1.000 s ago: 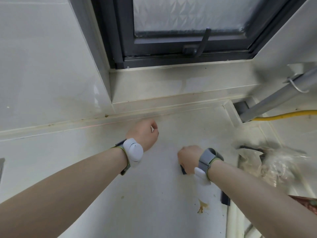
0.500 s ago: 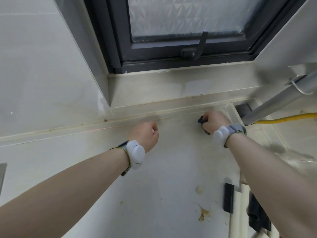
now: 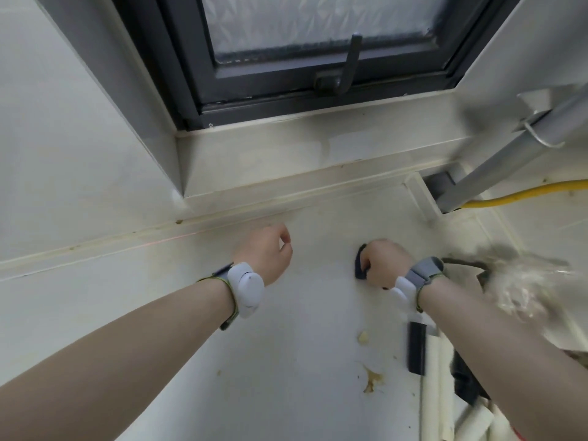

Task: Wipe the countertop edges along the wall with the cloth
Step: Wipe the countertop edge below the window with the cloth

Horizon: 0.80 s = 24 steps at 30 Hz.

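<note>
Wiping mid-stroke: right hand (image 3: 383,262), fingers clenched on the dark cloth (image 3: 361,261), should push toward the bench's wall edge (image 3: 286,203); left hand (image 3: 265,251) loosely curled, empty.

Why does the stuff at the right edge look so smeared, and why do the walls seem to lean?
Head view: the clear plastic bag at right is streaked by motion blur, while the left hand and the right hand gripping the dark cloth stay fairly sharp; the wide-angle lens bows the window frame and walls; light is soft, from the frosted pane, with faint shadows.
</note>
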Each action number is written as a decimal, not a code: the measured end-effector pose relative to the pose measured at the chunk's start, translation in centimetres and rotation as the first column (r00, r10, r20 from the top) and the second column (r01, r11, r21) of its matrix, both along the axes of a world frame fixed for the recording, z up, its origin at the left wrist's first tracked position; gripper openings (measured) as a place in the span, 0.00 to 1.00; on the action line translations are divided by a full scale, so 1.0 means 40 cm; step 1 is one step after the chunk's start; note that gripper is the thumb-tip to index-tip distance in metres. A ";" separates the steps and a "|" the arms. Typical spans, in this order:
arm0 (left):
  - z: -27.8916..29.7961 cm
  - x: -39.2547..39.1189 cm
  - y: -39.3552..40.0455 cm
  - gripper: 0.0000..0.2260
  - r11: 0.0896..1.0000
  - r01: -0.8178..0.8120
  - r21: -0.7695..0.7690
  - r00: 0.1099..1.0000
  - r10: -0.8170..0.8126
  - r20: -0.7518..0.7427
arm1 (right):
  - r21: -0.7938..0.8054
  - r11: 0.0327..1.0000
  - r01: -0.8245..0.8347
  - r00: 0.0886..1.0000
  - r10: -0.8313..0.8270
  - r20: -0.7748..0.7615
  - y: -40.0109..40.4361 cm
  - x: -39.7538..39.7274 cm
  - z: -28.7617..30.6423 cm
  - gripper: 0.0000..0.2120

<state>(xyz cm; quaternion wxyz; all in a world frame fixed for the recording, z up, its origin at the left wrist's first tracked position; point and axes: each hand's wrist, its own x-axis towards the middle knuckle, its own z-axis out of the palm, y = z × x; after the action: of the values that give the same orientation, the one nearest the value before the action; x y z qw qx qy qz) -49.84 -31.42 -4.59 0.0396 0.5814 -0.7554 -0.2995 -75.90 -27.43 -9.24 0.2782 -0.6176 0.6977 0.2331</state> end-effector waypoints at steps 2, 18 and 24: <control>0.006 -0.014 0.016 0.06 1.000 0.010 0.000 1.000 -0.010 -0.019 | 0.068 0.998 0.012 1.000 -0.012 0.005 0.053 0.022 0.012 0.05; -0.016 0.069 -0.010 0.03 0.997 -0.080 -0.020 0.997 0.080 -0.008 | -0.403 0.544 0.736 0.676 -0.554 0.486 -0.210 -0.117 0.078 0.07; -0.045 0.129 -0.041 0.04 0.991 -0.132 -0.014 0.991 0.132 0.003 | -0.510 0.279 0.813 0.548 -0.660 0.513 -0.307 -0.110 0.032 0.10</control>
<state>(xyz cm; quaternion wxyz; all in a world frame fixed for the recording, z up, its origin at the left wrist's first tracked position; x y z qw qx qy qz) -44.67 -33.07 -6.39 0.0621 0.6302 -0.7176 -0.2899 -80.29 -39.69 -7.96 0.1642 -0.2954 0.9010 -0.2720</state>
